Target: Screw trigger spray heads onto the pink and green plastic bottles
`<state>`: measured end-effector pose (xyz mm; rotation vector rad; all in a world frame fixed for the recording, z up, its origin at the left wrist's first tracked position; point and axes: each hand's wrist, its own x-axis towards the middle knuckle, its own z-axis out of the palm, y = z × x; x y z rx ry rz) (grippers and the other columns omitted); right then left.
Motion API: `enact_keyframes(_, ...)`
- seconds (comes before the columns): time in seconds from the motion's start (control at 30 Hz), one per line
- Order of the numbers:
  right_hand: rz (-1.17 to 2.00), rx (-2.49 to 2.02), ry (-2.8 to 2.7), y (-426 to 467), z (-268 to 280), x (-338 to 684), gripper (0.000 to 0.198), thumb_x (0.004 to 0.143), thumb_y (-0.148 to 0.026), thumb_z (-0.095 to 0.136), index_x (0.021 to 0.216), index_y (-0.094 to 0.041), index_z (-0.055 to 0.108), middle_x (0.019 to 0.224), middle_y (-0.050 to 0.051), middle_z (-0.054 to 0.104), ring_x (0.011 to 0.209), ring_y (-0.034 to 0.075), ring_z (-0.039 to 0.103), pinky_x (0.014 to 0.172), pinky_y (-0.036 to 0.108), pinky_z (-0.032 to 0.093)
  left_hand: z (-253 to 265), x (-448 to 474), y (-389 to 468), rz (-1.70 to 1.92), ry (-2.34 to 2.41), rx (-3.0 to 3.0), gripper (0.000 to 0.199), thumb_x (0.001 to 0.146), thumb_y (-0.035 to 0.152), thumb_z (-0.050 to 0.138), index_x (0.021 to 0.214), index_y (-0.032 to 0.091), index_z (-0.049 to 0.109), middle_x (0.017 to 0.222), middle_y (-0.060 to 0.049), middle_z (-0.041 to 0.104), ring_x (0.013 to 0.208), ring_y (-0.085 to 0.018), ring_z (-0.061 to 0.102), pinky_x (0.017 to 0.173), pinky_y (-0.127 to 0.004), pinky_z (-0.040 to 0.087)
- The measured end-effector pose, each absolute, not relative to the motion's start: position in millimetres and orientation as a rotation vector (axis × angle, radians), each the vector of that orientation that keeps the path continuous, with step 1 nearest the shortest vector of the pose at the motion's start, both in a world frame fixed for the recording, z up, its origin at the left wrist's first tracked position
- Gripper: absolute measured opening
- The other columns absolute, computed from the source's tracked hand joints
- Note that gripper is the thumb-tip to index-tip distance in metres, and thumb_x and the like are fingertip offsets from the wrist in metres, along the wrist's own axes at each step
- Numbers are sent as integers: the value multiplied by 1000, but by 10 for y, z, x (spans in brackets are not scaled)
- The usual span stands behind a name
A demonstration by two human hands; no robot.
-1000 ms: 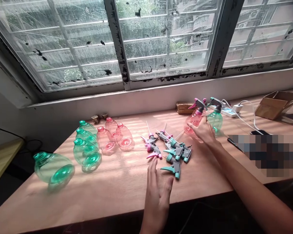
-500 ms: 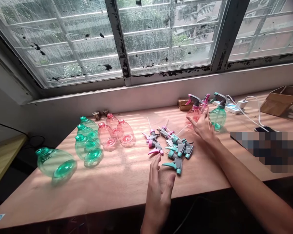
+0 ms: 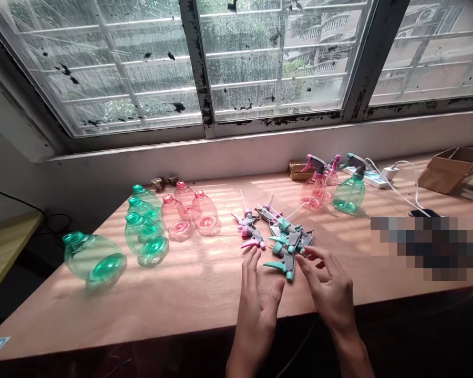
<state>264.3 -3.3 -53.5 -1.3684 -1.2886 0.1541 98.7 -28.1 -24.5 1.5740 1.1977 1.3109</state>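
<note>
Both hands rest near the table's front edge around a pile of spray heads. My left hand (image 3: 258,299) is open, fingers apart, just left of a teal-and-grey trigger spray head (image 3: 287,262). On the right, my right hand (image 3: 329,283) is also open, its fingertips close to the pile; nothing shows in its grasp. Farther left in the pile lies a pink-and-grey spray head (image 3: 254,234). Capless green bottles (image 3: 144,231) and pink bottles (image 3: 205,215) stand to the left. Behind my right hand stand a green spray bottle (image 3: 349,191) and a pink spray bottle (image 3: 313,189) with heads fitted.
A lone green bottle (image 3: 96,260) is at the far left. At the back right are a brown box (image 3: 299,170), a white power strip (image 3: 374,178) with cables, and an open cardboard box (image 3: 451,170). A blurred-out patch (image 3: 429,249) covers the table's right side.
My right hand has drawn back from the assembled spray bottles to the near side of the spray-head pile. My left hand has stayed about where it was. The view has shifted slightly.
</note>
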Motion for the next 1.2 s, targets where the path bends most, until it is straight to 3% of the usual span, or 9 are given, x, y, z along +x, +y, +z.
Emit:
enact_keyframes(0.2, 91, -1440, -1802, 54, -575, 2699, 54, 86, -54, 77, 133, -28, 67, 133, 12, 65, 120, 38, 64, 100, 56, 50, -245, 851, -267, 1380, 1219, 1501, 54, 103, 45, 55, 154, 36, 42, 172, -6, 28, 158, -29, 31, 128, -49, 30)
enact_keyframes(0.37, 117, -1454, -1874, 61, -629, 2690, 55, 86, -44, 80, 137, -31, 66, 142, 11, 61, 128, 38, 60, 103, 55, 51, -1, 168, -69, 1512, 1480, 1529, 57, 97, 53, 62, 147, 30, 50, 158, -12, 50, 143, -33, 51, 118, -54, 43)
enact_keyframes(0.43, 121, -1454, -1859, 73, -646, 2682, 45, 92, -41, 75, 135, -29, 67, 139, 11, 63, 127, 36, 61, 103, 54, 51, 209, -187, 85, 1666, 1681, 1653, 58, 94, 52, 67, 145, 27, 53, 158, -11, 50, 143, -33, 50, 120, -53, 40)
enact_keyframes(0.53, 119, -1432, -1851, 89, -658, 2677, 38, 97, -37, 68, 134, -27, 69, 135, 11, 67, 124, 36, 62, 104, 55, 50, 516, -654, 365, 1955, 2109, 1846, 62, 89, 53, 73, 137, 16, 60, 153, -15, 55, 154, -36, 32, 129, -51, 24)
enact_keyframes(0.63, 128, -1405, -1843, 87, -652, 2679, 35, 99, -34, 65, 133, -26, 69, 133, 11, 69, 124, 35, 63, 104, 53, 50, 643, -968, 630, 1929, 2348, 1765, 79, 87, 55, 74, 147, 10, 50, 155, -20, 51, 157, -37, 26, 127, -49, 28)
enact_keyframes(0.77, 125, -1411, -1822, 77, -626, 2670, 31, 99, -32, 66, 129, -26, 70, 132, 10, 71, 124, 34, 63, 106, 53, 48, 507, -1140, 811, 1698, 2394, 1627, 107, 77, 56, 78, 158, 5, 30, 159, -28, 43, 153, -43, 34, 125, -54, 30)
enact_keyframes(0.83, 127, -1415, -1816, 77, -614, 2659, 30, 99, -32, 66, 129, -25, 69, 132, 10, 72, 125, 34, 63, 105, 53, 48, 407, -1155, 793, 1649, 2412, 1581, 108, 76, 55, 77, 158, 7, 27, 159, -27, 43, 150, -45, 38, 122, -58, 33)
enact_keyframes(1.0, 146, -1399, -1797, 63, -589, 2648, 28, 102, -34, 64, 127, -24, 69, 132, 9, 72, 127, 34, 63, 106, 55, 46, 218, -968, 458, 1576, 2488, 1592, 98, 69, 60, 77, 147, 9, 47, 144, -24, 52, 139, -48, 46, 118, -62, 36)
enact_keyframes(1.2, 269, -1302, -1675, 32, -560, 2676, 26, 106, -41, 55, 118, -27, 72, 131, 9, 75, 124, 33, 67, 106, 56, 47, -56, -130, -72, 1570, 2077, 1604, 85, 77, 61, 79, 150, 30, 47, 147, -12, 52, 133, -35, 53, 112, -52, 47)
